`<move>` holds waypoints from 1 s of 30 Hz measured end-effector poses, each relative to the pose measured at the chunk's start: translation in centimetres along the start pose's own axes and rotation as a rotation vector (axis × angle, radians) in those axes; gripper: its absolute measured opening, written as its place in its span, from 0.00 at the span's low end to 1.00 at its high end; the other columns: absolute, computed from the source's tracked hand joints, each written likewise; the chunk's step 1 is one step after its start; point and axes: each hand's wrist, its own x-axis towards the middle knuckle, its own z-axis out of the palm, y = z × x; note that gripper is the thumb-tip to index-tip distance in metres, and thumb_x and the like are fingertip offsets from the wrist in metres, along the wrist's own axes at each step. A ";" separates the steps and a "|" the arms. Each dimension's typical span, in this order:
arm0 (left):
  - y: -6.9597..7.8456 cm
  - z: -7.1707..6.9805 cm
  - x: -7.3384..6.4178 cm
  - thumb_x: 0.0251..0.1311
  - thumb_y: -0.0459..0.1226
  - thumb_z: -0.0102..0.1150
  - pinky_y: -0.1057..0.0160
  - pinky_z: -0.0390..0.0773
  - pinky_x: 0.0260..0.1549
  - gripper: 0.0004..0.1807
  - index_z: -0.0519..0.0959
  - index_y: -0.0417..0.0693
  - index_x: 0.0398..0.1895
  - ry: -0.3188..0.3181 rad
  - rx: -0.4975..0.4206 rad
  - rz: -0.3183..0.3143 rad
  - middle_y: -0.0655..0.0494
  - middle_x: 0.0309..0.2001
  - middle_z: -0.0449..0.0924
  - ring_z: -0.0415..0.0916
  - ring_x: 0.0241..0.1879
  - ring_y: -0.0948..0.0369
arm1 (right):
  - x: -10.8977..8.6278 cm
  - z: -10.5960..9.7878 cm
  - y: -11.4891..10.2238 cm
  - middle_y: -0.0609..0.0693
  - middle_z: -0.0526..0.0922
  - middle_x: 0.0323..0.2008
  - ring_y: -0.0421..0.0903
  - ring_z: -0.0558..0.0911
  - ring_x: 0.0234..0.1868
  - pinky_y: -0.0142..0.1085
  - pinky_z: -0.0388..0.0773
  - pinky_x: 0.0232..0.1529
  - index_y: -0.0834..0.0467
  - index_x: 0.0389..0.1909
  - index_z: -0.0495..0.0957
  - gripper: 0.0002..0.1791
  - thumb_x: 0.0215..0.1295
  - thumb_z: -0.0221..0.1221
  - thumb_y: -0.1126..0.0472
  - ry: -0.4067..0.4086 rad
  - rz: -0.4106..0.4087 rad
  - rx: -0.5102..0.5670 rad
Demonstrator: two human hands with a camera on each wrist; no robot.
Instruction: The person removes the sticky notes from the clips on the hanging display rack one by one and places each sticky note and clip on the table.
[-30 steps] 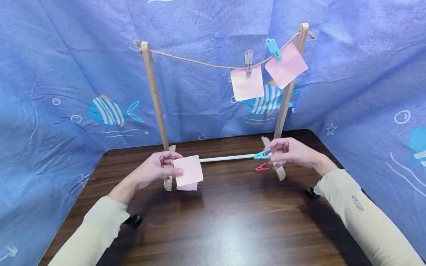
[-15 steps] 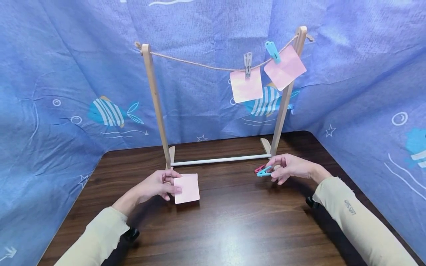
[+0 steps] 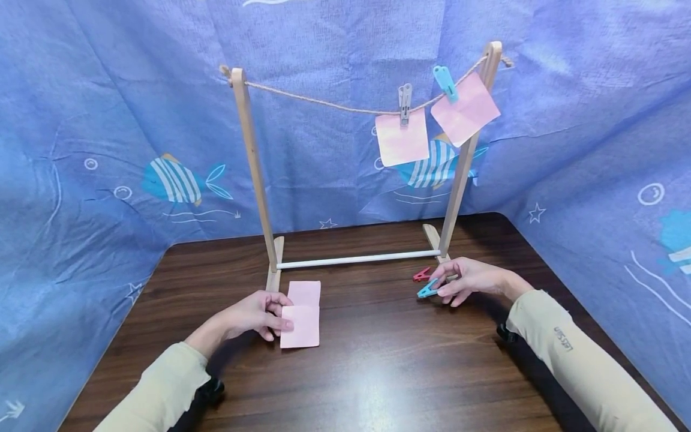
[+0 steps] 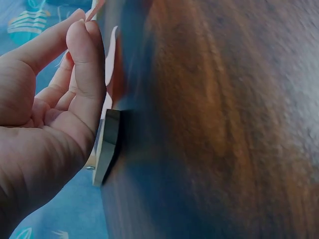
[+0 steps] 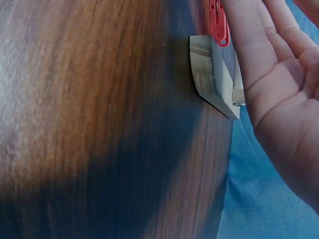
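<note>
Between thumb and fingers my left hand (image 3: 256,318) pinches the left edge of a pink paper square (image 3: 302,329), held low over the table. A second pink square (image 3: 305,292) lies just behind it, partly covered by the held one. On the right, my right hand (image 3: 469,281) pinches a light blue clothespin (image 3: 426,290) by its handle end, low above the tabletop. A red clothespin (image 3: 421,275) lies just behind it and also shows in the right wrist view. The blue clothespin is not visible in that view.
A wooden stand (image 3: 251,156) with a white crossbar (image 3: 358,260) carries a sagging rope (image 3: 318,103). From it hang two pink squares, one under a grey clothespin (image 3: 405,105), the other under a blue clothespin (image 3: 445,83). Blue cloth (image 3: 335,180) surrounds the table.
Both hands have come down and nearer, the left with its pink square and the right with the blue clothespin. More of the lying square now shows; the hanging squares have stayed put.
</note>
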 end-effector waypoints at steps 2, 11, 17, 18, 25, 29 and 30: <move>-0.1 0.0 0.0 0.58 0.34 0.74 0.64 0.83 0.22 0.20 0.77 0.34 0.48 -0.008 -0.004 -0.003 0.50 0.30 0.81 0.79 0.27 0.59 | 0.0 0.0 0.0 0.60 0.83 0.47 0.52 0.86 0.38 0.48 0.87 0.39 0.71 0.56 0.74 0.19 0.68 0.65 0.67 0.001 0.003 -0.001; -0.4 -0.2 -0.4 0.65 0.36 0.68 0.64 0.85 0.22 0.17 0.79 0.35 0.51 -0.046 -0.005 -0.055 0.49 0.33 0.83 0.82 0.28 0.59 | 0.1 -0.1 0.8 0.56 0.84 0.47 0.51 0.86 0.38 0.48 0.87 0.40 0.69 0.55 0.75 0.18 0.69 0.64 0.68 -0.014 0.033 0.019; -0.3 -0.3 -0.4 0.70 0.38 0.63 0.63 0.85 0.22 0.17 0.79 0.34 0.54 -0.053 0.023 -0.052 0.49 0.34 0.84 0.82 0.29 0.58 | 0.0 0.1 0.5 0.58 0.83 0.46 0.51 0.86 0.37 0.48 0.87 0.39 0.71 0.56 0.73 0.20 0.67 0.66 0.67 -0.004 0.038 -0.003; -0.3 -0.3 -0.4 0.70 0.38 0.63 0.64 0.84 0.22 0.17 0.79 0.34 0.54 -0.050 0.030 -0.053 0.50 0.34 0.84 0.82 0.29 0.58 | 0.0 0.1 0.5 0.58 0.83 0.46 0.51 0.86 0.37 0.48 0.87 0.39 0.72 0.56 0.73 0.21 0.67 0.66 0.67 -0.005 0.039 -0.010; -0.2 -0.2 -0.4 0.67 0.38 0.66 0.67 0.82 0.18 0.17 0.80 0.36 0.53 -0.032 0.071 -0.047 0.51 0.33 0.84 0.81 0.26 0.61 | -0.1 0.2 0.5 0.59 0.84 0.46 0.49 0.86 0.36 0.48 0.87 0.40 0.73 0.57 0.73 0.22 0.66 0.66 0.69 -0.016 0.054 -0.019; -0.1 -0.2 -0.4 0.67 0.39 0.66 0.68 0.81 0.17 0.18 0.81 0.36 0.53 -0.013 0.081 -0.044 0.52 0.33 0.83 0.81 0.26 0.61 | -0.1 0.2 0.4 0.60 0.84 0.45 0.49 0.86 0.35 0.47 0.87 0.39 0.74 0.56 0.73 0.22 0.65 0.66 0.69 -0.024 0.056 -0.019; -0.1 -0.3 -0.4 0.67 0.39 0.66 0.68 0.81 0.17 0.18 0.81 0.36 0.54 -0.006 0.081 -0.044 0.51 0.33 0.83 0.81 0.26 0.61 | -0.1 0.3 0.4 0.60 0.84 0.45 0.49 0.86 0.35 0.47 0.87 0.39 0.74 0.56 0.74 0.22 0.65 0.67 0.69 -0.026 0.057 -0.021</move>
